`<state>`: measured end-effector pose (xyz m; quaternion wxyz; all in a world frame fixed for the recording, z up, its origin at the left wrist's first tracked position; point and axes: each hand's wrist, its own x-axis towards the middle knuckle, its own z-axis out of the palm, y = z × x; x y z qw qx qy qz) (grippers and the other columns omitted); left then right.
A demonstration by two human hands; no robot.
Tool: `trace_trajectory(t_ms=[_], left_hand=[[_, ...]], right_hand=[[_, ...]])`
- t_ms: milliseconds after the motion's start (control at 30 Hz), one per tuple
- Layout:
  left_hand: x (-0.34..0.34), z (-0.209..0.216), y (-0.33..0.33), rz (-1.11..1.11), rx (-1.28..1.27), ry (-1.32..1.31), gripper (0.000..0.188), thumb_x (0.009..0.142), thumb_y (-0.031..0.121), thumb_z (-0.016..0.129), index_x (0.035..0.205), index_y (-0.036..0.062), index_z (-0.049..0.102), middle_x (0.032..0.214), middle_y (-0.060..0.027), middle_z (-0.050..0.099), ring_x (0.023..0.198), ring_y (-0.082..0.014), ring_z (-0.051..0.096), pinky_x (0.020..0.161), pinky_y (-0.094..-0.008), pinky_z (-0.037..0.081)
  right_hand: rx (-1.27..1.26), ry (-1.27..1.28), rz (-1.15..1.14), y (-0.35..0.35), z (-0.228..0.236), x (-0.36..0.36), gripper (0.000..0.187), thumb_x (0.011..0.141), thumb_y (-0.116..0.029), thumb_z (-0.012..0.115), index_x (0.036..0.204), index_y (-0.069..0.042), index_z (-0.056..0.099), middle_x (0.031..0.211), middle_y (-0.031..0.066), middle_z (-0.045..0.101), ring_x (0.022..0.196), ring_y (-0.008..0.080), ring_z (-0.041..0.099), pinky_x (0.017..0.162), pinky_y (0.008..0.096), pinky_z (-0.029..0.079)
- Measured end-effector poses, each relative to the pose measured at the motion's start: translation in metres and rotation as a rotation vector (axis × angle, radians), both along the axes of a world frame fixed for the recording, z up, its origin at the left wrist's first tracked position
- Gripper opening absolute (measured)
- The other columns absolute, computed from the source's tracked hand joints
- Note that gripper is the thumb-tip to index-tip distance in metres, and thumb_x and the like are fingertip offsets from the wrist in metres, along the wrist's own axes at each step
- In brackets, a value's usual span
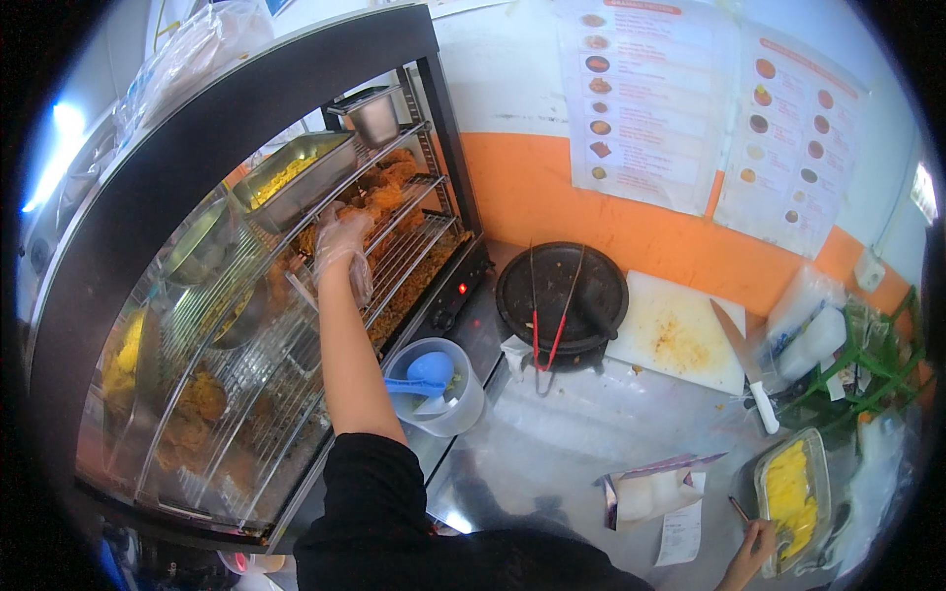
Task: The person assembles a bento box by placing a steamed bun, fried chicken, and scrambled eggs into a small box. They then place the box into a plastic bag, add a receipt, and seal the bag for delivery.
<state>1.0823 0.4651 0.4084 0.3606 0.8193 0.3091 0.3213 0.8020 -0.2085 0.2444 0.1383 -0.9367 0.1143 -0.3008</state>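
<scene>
My left hand (344, 239), covered by a loose clear plastic glove, reaches into a heated glass display case (434, 128). It is beside pieces of fried chicken (389, 197) on a wire shelf. The plastic blurs its fingers, so I cannot tell if they grip a piece. At the lower right, my right hand (755, 544) is bare and closed around a thin dark stick-like utensil (739, 509), whose kind I cannot make out. That hand is at the left edge of a clear container (826, 463) of yellow food (791, 492).
A white tub (461, 409) with a blue ladle (419, 387) stands against the case. Behind it are a dark round pan (512, 286) with red-handled tongs (552, 340), a cutting board (641, 305) and a knife (741, 355). A paper food box (645, 495) and receipt (680, 534) lie near me.
</scene>
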Motion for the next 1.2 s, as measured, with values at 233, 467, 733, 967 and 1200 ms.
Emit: trace_trajectory(t_ms=[233, 467, 733, 967, 1200], left_hand=[[-0.018, -0.001, -0.024, 0.034, -0.37, -0.243, 0.057, 0.077, 0.024, 0.068, 0.128, 0.0077, 0.051, 0.129, -0.0191, 0.055, 0.115, -0.0366, 0.054, 0.094, -0.0457, 0.045], [-0.037, -0.023, -0.064, -0.751, -1.171, -0.82, 0.03, 0.09, 0.013, 0.062, 0.118, 0.0066, 0.056, 0.115, -0.0161, 0.058, 0.102, -0.0291, 0.057, 0.08, -0.0371, 0.055], [-0.125, -0.091, -0.248, -1.348, -1.497, -0.266, 0.06, 0.087, 0.033, 0.067, 0.135, 0.0055, 0.045, 0.117, -0.0132, 0.058, 0.094, -0.0195, 0.06, 0.074, -0.0317, 0.056], [-0.186, -0.157, -0.435, -1.55, -0.904, 0.442, 0.052, 0.078, 0.025, 0.08, 0.12, 0.0173, 0.049, 0.093, -0.0023, 0.061, 0.078, -0.011, 0.058, 0.061, -0.0265, 0.05], [-0.147, -0.246, -0.485, -1.456, -0.911, 0.321, 0.056, 0.074, 0.027, 0.084, 0.119, 0.0156, 0.053, 0.099, -0.0027, 0.061, 0.08, -0.0122, 0.058, 0.063, -0.0257, 0.052]], right_hand=[[0.252, 0.009, -0.019, -0.017, -0.036, -0.006, 0.014, 0.088, -0.012, 0.061, 0.089, 0.001, 0.065, 0.081, 0.0169, 0.063, 0.076, 0.03, 0.059, 0.071, 0.0403, 0.047], [0.473, -0.036, 0.04, -0.026, -0.054, -0.007, 0.02, 0.088, -0.016, 0.063, 0.079, 0.002, 0.059, 0.075, 0.0096, 0.058, 0.073, 0.0246, 0.055, 0.069, 0.0365, 0.044], [0.523, 0.135, 0.204, -0.021, -0.065, 0.013, 0.02, 0.078, -0.007, 0.068, 0.097, -0.002, 0.062, 0.095, 0.0127, 0.061, 0.092, 0.0297, 0.058, 0.083, 0.0368, 0.046], [0.382, 0.22, 0.507, -0.005, -0.09, 0.07, 0.037, 0.077, -0.021, 0.069, 0.108, -0.005, 0.057, 0.102, 0.012, 0.057, 0.095, 0.0273, 0.056, 0.08, 0.0357, 0.046], [0.546, 0.557, 0.638, -0.016, -0.133, 0.117, 0.032, 0.08, -0.019, 0.066, 0.105, 0.0, 0.063, 0.098, 0.0195, 0.065, 0.096, 0.0372, 0.061, 0.082, 0.0411, 0.048]])
